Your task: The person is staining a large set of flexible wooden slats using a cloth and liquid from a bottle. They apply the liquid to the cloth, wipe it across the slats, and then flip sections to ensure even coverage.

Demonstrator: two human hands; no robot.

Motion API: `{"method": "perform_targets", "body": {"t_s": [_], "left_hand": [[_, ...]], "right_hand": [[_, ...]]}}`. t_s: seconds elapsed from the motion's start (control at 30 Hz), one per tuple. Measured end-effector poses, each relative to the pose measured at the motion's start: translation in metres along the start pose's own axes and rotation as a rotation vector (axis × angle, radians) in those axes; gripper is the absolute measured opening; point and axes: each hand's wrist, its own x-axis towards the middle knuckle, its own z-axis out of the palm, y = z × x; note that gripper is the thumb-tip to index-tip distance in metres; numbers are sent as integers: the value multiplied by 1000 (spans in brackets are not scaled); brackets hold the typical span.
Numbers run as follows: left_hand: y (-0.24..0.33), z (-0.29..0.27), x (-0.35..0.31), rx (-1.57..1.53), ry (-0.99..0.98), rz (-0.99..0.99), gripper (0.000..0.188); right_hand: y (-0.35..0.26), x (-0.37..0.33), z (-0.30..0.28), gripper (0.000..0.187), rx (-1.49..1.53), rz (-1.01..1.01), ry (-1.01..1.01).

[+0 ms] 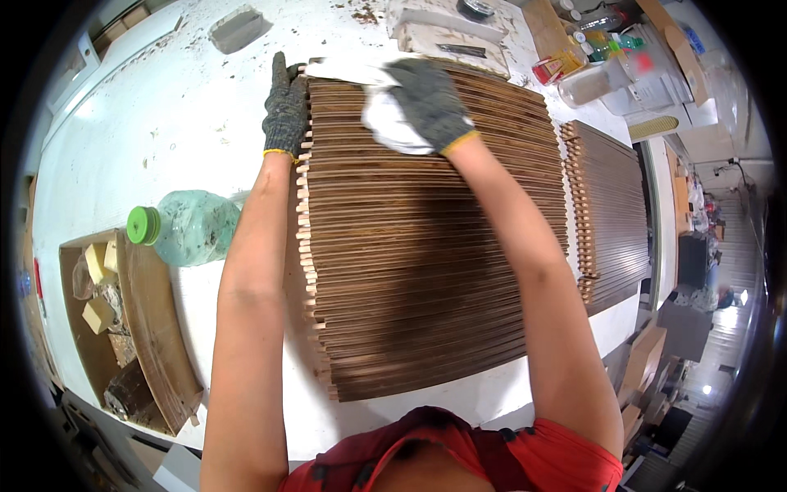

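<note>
A wide row of brown wooden slats, packed side by side with pale tenon ends along the left, lies in front of me on the white table. My right hand, in a dark grey knit glove with a yellow cuff, presses a white cloth onto the far part of the slats. The cloth and this hand are slightly blurred. At the far left corner, my left hand, gloved alike, rests against the slat ends with its fingers stretched out.
A second stack of slats lies to the right. On the left are a greenish plastic bottle with a green cap and a cardboard box holding yellow sponge pieces. Bottles and containers crowd the far right; a shallow tray sits beyond the slats.
</note>
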Motion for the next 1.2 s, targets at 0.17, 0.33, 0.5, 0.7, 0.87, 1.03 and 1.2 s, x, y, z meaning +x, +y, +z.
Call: {"method": "perform_targets", "body": {"t_s": [0.17,0.33,0.5,0.7,0.87,1.03,1.2], "left_hand": [[6,-1,-3,35,13,53,56],[0,7,-3,151,36,114,50],[-11,3,4,109,39,132,48],[-26,4,14,7,38,169,47],[-4,4,-4,-184,-28,-18,45],[-22,15,5,84,-76,248,42],[-15,9,1,106,-112,261,46]], "right_hand": [[127,-101,-67,46,-524,371,-118],[210,-158,-74,30,-735,939,-86],[121,-106,-40,27,-805,705,-91],[124,-103,-60,34,-519,750,-25],[142,-129,-89,34,-558,721,10],[109,-99,-12,27,-781,493,-143],[-64,14,40,42,-306,236,-143]]}}
